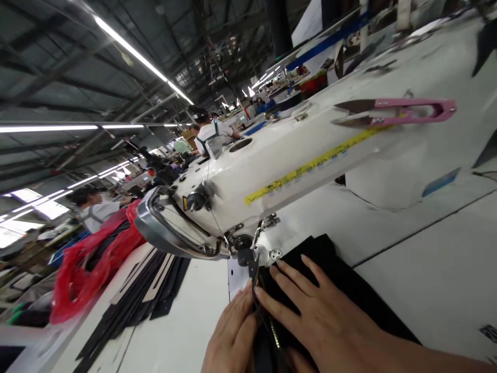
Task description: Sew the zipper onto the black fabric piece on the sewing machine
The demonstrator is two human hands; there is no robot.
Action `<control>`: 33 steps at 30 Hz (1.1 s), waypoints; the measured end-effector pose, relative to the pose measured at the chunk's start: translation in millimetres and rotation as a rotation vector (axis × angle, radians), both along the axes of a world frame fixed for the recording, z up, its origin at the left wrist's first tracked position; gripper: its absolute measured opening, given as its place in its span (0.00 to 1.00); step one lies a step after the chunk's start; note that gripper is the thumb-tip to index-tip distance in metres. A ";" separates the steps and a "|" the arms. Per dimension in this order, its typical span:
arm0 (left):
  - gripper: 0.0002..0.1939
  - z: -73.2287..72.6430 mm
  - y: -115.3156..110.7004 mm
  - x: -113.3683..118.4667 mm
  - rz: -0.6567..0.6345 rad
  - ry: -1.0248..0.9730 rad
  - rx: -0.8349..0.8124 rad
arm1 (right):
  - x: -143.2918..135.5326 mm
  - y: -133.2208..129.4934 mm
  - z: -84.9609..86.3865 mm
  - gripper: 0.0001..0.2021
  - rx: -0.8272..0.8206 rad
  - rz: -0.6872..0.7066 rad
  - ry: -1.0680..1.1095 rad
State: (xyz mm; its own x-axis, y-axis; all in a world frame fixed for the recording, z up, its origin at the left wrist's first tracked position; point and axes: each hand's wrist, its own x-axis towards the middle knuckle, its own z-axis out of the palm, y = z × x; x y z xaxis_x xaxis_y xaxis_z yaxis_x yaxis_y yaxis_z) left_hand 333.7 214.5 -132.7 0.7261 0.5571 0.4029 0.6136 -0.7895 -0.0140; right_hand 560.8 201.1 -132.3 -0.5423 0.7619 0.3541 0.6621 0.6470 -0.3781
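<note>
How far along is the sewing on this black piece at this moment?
Done: the black fabric already lies under the presser foot of the sewing machine. In hand: the left hand and right hand press it flat at the needle. Left: a stack of black strips lies beside the machine; pink thread snips rest unused on top.

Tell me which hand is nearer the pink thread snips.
Right. The right hand lies flat on the black fabric, below the pink thread snips; the left hand sits farther left.

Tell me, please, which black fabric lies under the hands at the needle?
The black piece beneath both hands, left and right; the black strips lie stacked apart, untouched.
</note>
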 end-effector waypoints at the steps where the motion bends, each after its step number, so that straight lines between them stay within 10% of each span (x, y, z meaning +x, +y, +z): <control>1: 0.21 0.5 0.1 0.4 -0.001 0.011 0.002 | 0.2 -1.5 0.1 0.31 -0.021 -0.001 0.020; 18: 0.15 6.3 -5.3 18.3 0.051 0.144 0.098 | 1.7 -7.8 4.7 0.32 0.159 -0.046 -0.074; 33: 0.13 3.7 -5.6 36.2 0.140 -0.125 0.169 | 6.9 0.6 -0.8 0.31 0.578 -0.028 -0.294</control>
State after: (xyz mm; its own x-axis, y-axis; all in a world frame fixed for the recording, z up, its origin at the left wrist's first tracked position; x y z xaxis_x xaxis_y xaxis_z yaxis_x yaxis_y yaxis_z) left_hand 369.9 208.9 -128.9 0.5852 0.5659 0.5808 0.7222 -0.6894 -0.0559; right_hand 567.7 201.6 -133.1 -0.6617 0.5079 0.5515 0.7046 0.6728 0.2257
